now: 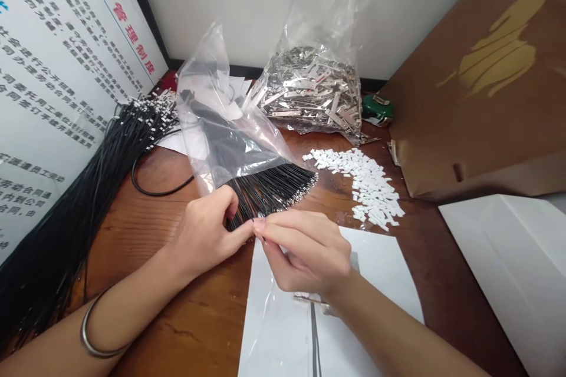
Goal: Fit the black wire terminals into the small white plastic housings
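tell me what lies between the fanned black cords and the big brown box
Small white pieces lie spread on the wooden table between the black cords and the brown box, as the head view shows.

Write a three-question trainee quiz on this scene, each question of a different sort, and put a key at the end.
1. True or false: a metal bracelet is on the left forearm.
2. Multiple choice: what fills the rear bag? A) white tabs B) metal pieces C) paper
3. Fill the gap: the left hand and right hand are close together beside black ____ sticking out of the front bag.

Key: 1 true; 2 B; 3 cords.
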Motion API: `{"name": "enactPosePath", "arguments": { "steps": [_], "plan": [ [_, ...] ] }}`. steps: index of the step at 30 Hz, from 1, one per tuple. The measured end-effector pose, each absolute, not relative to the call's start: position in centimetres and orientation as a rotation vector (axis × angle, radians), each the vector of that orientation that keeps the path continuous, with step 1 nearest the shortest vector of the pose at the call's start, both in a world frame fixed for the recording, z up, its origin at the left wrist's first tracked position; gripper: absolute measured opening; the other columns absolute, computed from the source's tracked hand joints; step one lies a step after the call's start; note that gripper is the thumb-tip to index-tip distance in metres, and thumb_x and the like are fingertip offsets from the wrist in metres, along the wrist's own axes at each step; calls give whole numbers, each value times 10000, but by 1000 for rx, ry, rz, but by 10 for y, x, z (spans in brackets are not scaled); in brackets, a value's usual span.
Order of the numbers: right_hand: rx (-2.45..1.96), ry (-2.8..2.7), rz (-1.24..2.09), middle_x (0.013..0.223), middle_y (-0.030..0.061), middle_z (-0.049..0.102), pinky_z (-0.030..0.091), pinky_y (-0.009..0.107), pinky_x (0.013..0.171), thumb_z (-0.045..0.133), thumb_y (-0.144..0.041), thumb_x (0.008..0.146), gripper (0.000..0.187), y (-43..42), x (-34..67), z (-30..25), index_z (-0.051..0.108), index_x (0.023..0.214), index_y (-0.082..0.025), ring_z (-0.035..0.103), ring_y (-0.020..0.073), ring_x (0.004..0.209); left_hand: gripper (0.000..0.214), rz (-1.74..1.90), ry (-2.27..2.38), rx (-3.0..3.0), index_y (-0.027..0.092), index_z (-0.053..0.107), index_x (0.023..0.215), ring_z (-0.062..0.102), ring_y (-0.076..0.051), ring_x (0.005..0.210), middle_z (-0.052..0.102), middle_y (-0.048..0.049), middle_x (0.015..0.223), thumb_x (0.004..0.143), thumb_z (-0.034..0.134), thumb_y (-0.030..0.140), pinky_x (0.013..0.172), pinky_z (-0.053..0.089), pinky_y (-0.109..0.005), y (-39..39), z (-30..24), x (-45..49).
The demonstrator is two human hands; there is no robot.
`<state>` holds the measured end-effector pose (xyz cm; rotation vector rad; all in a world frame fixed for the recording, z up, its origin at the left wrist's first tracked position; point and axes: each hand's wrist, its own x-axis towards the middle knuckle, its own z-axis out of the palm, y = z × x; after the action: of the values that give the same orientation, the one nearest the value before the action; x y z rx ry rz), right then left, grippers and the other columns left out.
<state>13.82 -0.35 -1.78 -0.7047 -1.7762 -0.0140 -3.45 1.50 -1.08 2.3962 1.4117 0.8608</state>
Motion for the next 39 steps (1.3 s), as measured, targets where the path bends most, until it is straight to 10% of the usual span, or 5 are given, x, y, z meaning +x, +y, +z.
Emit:
{"name": "enactPosePath", "arguments": {
  "steps": [11,39],
  "plan": [
    [-642,-1869,106,660,56,700,584,223,561,610,30,782,171,3,134,-24,652,749,-133,683,139,625,23,988,1304,2396,170,605,872,547,-60,502,670,35,711,862,605,190,481,389,-170,15,-12,-32],
    [-633,-1862,105,641,37,690,514,233,491,588,25,794,188,1,133,-19,663,772,-146,636,128,568,250,734,1431,2265,173,632,1117,731,-189,843,760,-54,998,906,543,273,701,568,-267,17,-9,-32]
  ]
}}
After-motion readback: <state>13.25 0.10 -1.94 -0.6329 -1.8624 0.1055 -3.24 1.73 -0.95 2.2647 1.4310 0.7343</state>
